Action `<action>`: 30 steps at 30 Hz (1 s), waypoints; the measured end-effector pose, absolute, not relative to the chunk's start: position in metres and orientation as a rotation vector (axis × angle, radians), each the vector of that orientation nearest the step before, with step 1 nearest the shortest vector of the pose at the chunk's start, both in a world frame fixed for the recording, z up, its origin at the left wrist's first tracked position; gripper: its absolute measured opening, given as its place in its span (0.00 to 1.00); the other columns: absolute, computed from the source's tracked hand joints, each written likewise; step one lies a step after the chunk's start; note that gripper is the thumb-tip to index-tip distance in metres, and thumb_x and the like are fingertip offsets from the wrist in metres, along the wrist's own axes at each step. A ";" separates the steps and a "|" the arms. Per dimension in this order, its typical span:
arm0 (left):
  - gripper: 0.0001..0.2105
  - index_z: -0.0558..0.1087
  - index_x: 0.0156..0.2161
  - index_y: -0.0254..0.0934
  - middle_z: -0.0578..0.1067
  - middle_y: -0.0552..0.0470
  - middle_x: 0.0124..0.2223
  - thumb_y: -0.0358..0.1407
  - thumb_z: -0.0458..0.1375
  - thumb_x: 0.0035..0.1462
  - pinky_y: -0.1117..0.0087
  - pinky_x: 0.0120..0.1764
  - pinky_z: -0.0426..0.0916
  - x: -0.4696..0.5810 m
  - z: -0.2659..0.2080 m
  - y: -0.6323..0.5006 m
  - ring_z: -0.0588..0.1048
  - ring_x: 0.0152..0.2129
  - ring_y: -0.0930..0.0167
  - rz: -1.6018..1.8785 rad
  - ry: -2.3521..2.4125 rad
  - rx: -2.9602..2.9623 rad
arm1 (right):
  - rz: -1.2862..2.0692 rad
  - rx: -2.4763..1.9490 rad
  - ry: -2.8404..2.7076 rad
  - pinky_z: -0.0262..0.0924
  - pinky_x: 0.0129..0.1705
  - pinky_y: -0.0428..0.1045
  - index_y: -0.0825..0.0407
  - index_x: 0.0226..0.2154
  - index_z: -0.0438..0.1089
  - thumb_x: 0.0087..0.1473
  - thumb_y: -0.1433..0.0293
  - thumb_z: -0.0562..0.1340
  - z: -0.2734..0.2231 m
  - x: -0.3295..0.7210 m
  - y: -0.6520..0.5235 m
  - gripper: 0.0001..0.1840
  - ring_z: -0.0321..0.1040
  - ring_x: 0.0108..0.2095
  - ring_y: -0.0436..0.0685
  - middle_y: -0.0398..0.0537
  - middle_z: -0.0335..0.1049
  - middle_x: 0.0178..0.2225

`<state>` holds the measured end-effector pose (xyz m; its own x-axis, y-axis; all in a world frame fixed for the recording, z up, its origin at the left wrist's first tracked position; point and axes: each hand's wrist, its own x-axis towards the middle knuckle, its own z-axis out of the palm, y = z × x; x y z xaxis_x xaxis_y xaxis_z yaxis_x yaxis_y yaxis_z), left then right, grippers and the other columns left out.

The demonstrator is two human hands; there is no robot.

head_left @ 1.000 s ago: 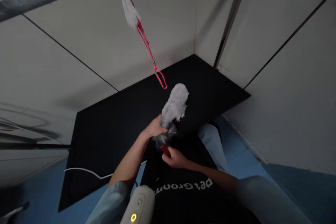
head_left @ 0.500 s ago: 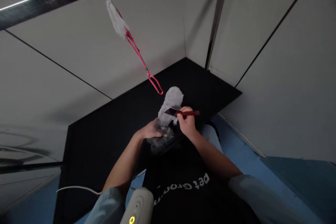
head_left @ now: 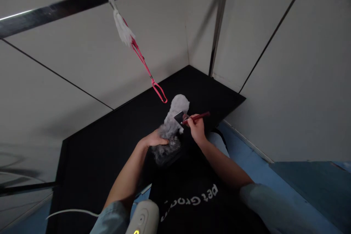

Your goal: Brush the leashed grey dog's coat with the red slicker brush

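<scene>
A small furry dog-like form (head_left: 178,105), white at the far end and dark grey near me, is at the middle of the black table. Whether it is a live animal or a model, I cannot tell. My left hand (head_left: 156,138) grips its grey fur from the left, thumb on top and the other fingers partly hidden. In my right hand (head_left: 196,128) is a slicker brush (head_left: 201,116) with a dark red handle, held in a pinch. Its flat head lies at the right side of the white fur, tilted.
A pink loop leash (head_left: 149,75) hangs from a metal bar (head_left: 68,8) above the black table (head_left: 104,161). Pale wall panels (head_left: 153,29) stand behind. A white device (head_left: 145,215) is close at the bottom, and a white cable (head_left: 72,211) runs at the lower left.
The brush head has turned and shifted slightly right and down along the white fur. My left hand keeps its hold while the grey fur has shifted under it. The view has moved slightly.
</scene>
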<state>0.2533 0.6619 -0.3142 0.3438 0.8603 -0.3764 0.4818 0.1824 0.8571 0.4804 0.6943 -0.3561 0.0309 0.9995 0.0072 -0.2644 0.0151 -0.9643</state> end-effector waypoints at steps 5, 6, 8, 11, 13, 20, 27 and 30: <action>0.33 0.72 0.56 0.34 0.79 0.43 0.52 0.41 0.71 0.43 0.54 0.58 0.67 0.254 -0.316 0.666 0.75 0.52 0.55 0.428 1.234 1.470 | 1.413 -0.936 -1.200 0.68 0.40 0.52 0.48 0.32 0.64 0.47 0.64 0.66 -0.358 0.477 0.689 0.12 0.70 0.33 0.56 0.42 0.70 0.30; 0.34 0.72 0.56 0.33 0.79 0.43 0.52 0.41 0.71 0.42 0.54 0.58 0.67 0.255 -0.317 0.667 0.75 0.51 0.55 0.437 1.240 1.455 | 1.416 -0.950 -1.190 0.68 0.40 0.53 0.48 0.32 0.64 0.47 0.64 0.66 -0.358 0.477 0.688 0.11 0.70 0.33 0.56 0.42 0.70 0.30; 0.34 0.71 0.56 0.33 0.79 0.43 0.51 0.39 0.71 0.42 0.55 0.58 0.67 0.256 -0.318 0.669 0.75 0.50 0.56 0.438 1.274 1.413 | 1.331 -0.997 -1.101 0.68 0.40 0.52 0.48 0.33 0.64 0.49 0.63 0.65 -0.356 0.478 0.689 0.10 0.70 0.33 0.55 0.42 0.70 0.31; 0.33 0.72 0.55 0.34 0.79 0.44 0.52 0.37 0.71 0.41 0.56 0.58 0.67 0.254 -0.321 0.671 0.74 0.51 0.57 0.425 1.309 1.364 | 1.259 -1.001 -1.043 0.69 0.40 0.52 0.47 0.35 0.64 0.50 0.63 0.65 -0.354 0.482 0.690 0.10 0.71 0.34 0.55 0.42 0.71 0.32; 0.30 0.73 0.52 0.34 0.79 0.45 0.50 0.37 0.70 0.41 0.56 0.57 0.68 0.252 -0.324 0.672 0.75 0.49 0.57 0.420 1.308 1.319 | 1.341 -0.965 -1.107 0.69 0.39 0.51 0.47 0.34 0.64 0.49 0.64 0.65 -0.354 0.484 0.691 0.11 0.71 0.33 0.55 0.41 0.70 0.30; 0.26 0.73 0.48 0.34 0.80 0.46 0.45 0.36 0.68 0.41 0.55 0.54 0.71 0.257 -0.330 0.675 0.77 0.45 0.57 0.434 1.323 1.251 | 1.260 -1.004 -1.102 0.68 0.39 0.52 0.48 0.34 0.65 0.48 0.64 0.64 -0.357 0.483 0.689 0.11 0.70 0.32 0.55 0.42 0.70 0.32; 0.25 0.74 0.45 0.35 0.81 0.44 0.45 0.38 0.69 0.39 0.53 0.53 0.71 0.252 -0.332 0.671 0.77 0.45 0.55 0.443 1.366 1.181 | 1.280 -1.097 -1.026 0.66 0.36 0.51 0.47 0.33 0.61 0.51 0.62 0.62 -0.361 0.498 0.699 0.11 0.69 0.30 0.55 0.42 0.69 0.28; 0.25 0.74 0.44 0.34 0.80 0.41 0.45 0.40 0.70 0.38 0.50 0.54 0.70 0.251 -0.331 0.670 0.78 0.44 0.54 0.428 1.365 1.172 | 1.260 -1.058 -1.080 0.66 0.37 0.50 0.47 0.33 0.62 0.49 0.62 0.63 -0.359 0.500 0.702 0.11 0.69 0.31 0.54 0.41 0.69 0.28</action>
<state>0.2511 0.6699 -0.3311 0.2368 0.8191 -0.5225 0.3739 0.4195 0.8271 0.4998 0.7015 -0.3585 0.0139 0.9995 0.0286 -0.1809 0.0306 -0.9830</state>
